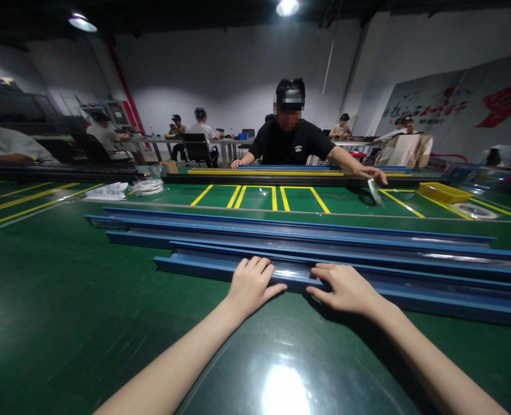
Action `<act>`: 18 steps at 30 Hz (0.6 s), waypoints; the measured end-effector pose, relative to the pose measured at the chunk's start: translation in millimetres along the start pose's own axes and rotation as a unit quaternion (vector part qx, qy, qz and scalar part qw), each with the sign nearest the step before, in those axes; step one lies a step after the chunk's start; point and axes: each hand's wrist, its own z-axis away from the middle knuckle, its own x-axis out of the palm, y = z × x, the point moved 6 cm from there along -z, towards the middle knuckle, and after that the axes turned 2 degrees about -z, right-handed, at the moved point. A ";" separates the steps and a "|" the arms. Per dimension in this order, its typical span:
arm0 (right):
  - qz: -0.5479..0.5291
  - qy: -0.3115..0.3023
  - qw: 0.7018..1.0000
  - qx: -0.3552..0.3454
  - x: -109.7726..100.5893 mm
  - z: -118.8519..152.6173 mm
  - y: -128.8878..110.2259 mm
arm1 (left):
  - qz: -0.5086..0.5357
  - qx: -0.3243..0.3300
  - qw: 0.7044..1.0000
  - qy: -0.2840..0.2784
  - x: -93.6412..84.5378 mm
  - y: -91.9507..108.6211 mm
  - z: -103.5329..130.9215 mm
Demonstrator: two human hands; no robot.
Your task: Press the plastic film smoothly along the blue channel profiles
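Long blue U-shaped channels lie side by side across the green table. My left hand [252, 285] is closed over the front wall of the nearest blue channel [197, 267], its fingers inside and its thumb stretched along the outer side. A short way to the right, my right hand [346, 287] grips the same wall, with fingers over the edge and thumb in front. The channel's left end is in view, while its right end runs out of frame. Just behind it lie more blue channels [143, 238], with a shiny clear strip visible inside.
Across the green table [56, 288], a person in a black shirt [290, 141] reaches toward a clear roll [374, 190]. Yellow and black bars [255, 173] lie there. A yellow tray [443, 193] stands right, a white coil [147, 187] left. Other people sit behind.
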 end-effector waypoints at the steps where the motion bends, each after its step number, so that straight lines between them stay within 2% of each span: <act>1: 0.001 0.000 1.000 -0.001 0.0 0.0 0.0 | -0.004 0.000 1.000 -0.001 0.2 0.1 0.0; 7: 0.009 0.005 1.000 -0.006 0.4 0.6 0.6 | -0.028 -0.001 0.999 -0.016 2.2 0.2 0.2; 18: 0.004 -0.001 1.000 -0.003 0.8 0.4 0.6 | -0.029 -0.004 1.000 0.005 -2.5 0.4 -1.2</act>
